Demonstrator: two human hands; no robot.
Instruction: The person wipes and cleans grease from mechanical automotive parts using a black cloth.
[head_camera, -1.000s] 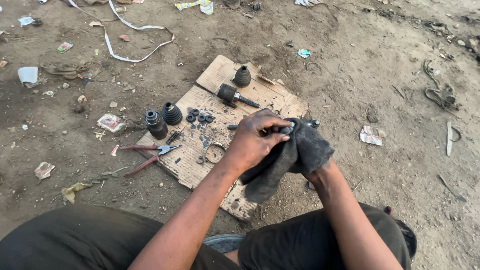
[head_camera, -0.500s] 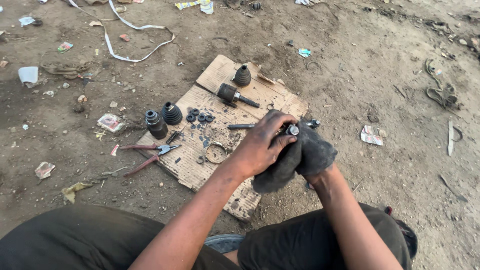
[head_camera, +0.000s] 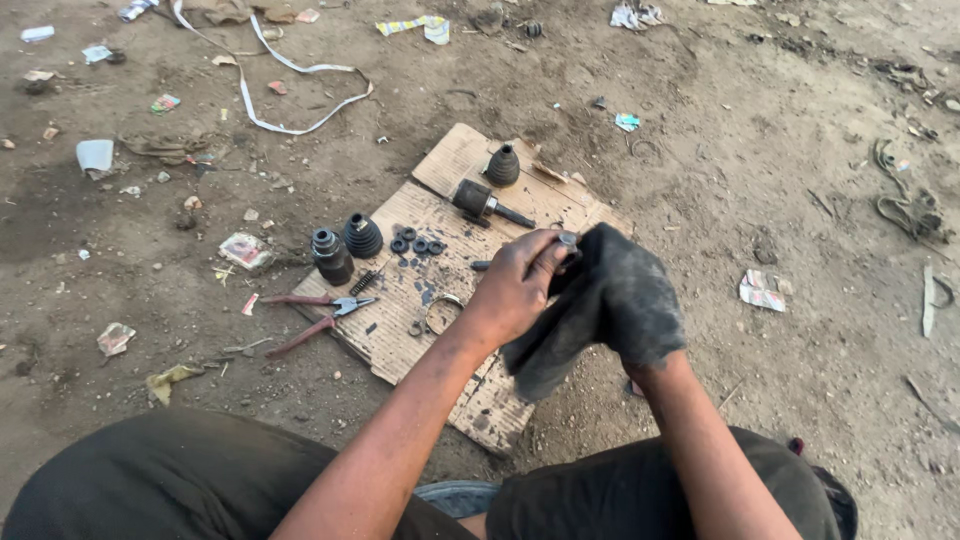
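My left hand (head_camera: 520, 285) pinches a small round metal part (head_camera: 568, 240) at its fingertips, pressed against a dark greasy rag (head_camera: 610, 305). My right hand is wrapped inside that rag and hidden by it; only the forearm shows below. Both hands hover over a sheet of cardboard (head_camera: 450, 170) lying on the dirt. On the cardboard lie a joint with a short shaft (head_camera: 480, 203), a rubber boot (head_camera: 502, 166), two more boots (head_camera: 345, 245), several small dark rings (head_camera: 415, 241), a metal clamp ring (head_camera: 443, 308) and red-handled pliers (head_camera: 315, 315).
Bare dirt ground all round, littered with paper scraps, a white strap (head_camera: 280, 90) at the back left, a crushed cup (head_camera: 96, 155) at left and torn packaging (head_camera: 765, 290) at right. My knees in dark trousers fill the bottom edge.
The rag-covered right hand has risen and turned, and my left hand's fingers have slid to the small metal part at the rag's top edge. Things on the cardboard stay put.
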